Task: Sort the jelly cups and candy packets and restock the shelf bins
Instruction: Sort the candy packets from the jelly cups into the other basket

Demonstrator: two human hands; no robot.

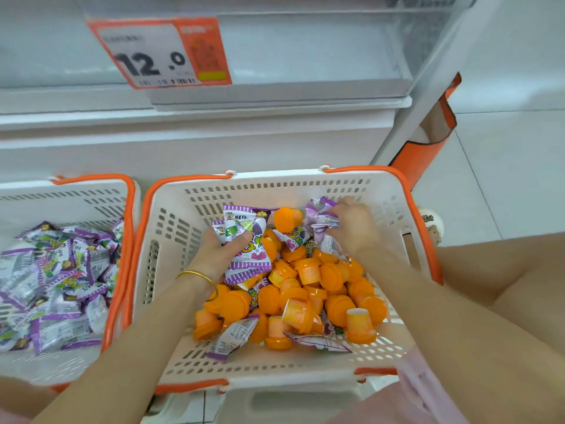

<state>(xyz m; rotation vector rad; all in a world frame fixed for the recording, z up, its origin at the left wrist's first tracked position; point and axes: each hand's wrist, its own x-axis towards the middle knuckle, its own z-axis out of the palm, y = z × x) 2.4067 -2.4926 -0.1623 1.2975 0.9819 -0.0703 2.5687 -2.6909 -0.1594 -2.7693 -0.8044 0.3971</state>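
A white basket with orange rim point(171, 215) holds a heap of orange jelly cups point(308, 289) mixed with purple candy packets point(235, 335). My left hand point(220, 249) grips several purple packets point(241, 231) above the pile's left side. My right hand point(354, 224) grips more purple packets point(321, 215) near the basket's far right corner. One orange jelly cup point(286, 220) sits high between the two hands. A second basket point(76, 197) at the left is filled with purple candy packets point(52, 286).
Clear shelf bins point(305, 56) stand above, with an orange price tag point(159, 53) reading 12.0. An orange bag point(428, 142) leans by the shelf post at the right. My knees frame the basket on the tiled floor.
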